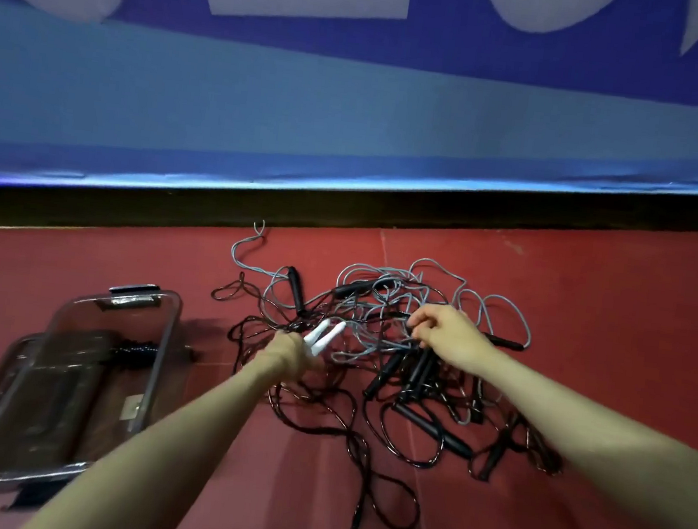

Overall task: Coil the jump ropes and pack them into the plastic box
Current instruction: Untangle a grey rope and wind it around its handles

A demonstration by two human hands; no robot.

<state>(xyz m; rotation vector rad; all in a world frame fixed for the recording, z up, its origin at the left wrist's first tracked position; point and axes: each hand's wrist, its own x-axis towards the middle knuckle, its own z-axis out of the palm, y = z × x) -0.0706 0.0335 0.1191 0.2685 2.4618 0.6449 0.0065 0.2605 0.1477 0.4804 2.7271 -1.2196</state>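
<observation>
Left hand (286,354) gripping two white handles (324,337); right hand (445,332) pinching grey rope (373,344) in tangled jump ropes (391,376), right of clear plastic box (67,385). Best freed loop by loop, not yanked.

A tangled heap of grey and black jump ropes with black handles (393,355) lies on the red floor (592,311) in front of the blue padded wall (354,114), and a clear plastic box (67,385) sits on the floor to its left. A coiled black rope (133,351) lies inside the box at its far end. The left hand (286,354) holds a pair of white handles (324,335) at the heap's left edge, while the right hand (447,335) grips cords over the heap's middle.
</observation>
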